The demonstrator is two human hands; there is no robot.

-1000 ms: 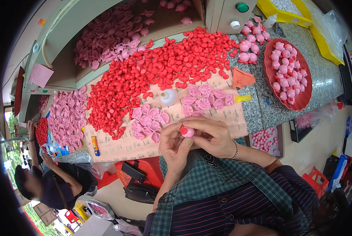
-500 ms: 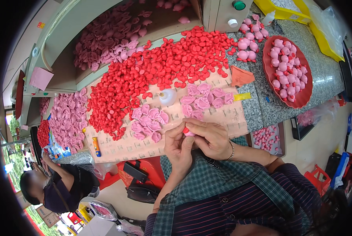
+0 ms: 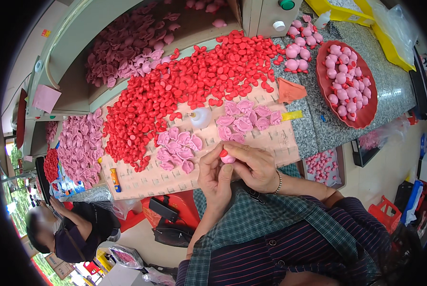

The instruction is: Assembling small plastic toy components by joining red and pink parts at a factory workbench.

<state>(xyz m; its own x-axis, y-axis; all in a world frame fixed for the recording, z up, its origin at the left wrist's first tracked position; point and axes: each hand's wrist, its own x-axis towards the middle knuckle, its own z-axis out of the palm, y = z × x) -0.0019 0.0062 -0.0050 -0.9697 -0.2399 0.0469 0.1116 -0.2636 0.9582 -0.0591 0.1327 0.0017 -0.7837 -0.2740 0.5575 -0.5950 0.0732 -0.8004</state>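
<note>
My left hand (image 3: 214, 183) and my right hand (image 3: 256, 168) meet at the table's front edge, fingertips closed round one small pink ball (image 3: 228, 158). A red bean-shaped piece (image 3: 223, 153) sits against the ball's upper left side, pinched with it. Fingers hide part of both. Just beyond my hands lie a cluster of thin pink cupped pieces (image 3: 242, 125) and, to the left, a second cluster of pink cupped pieces (image 3: 180, 148). Between them a white squeeze bottle (image 3: 201, 118) stands close to a broad heap of glossy red pieces (image 3: 175, 86).
At the right, a red scalloped dish (image 3: 322, 88) holds pink balls with red parts; more such balls (image 3: 298, 52) stand beside it. An orange scrap (image 3: 290, 90) and an orange tube (image 3: 115, 180) lie on the table. Another person (image 3: 77, 229) works at the far left.
My fingers have shifted slightly round the pink ball, and more of it and the red piece shows. The whole view has moved a little; the heaps lie as before.
</note>
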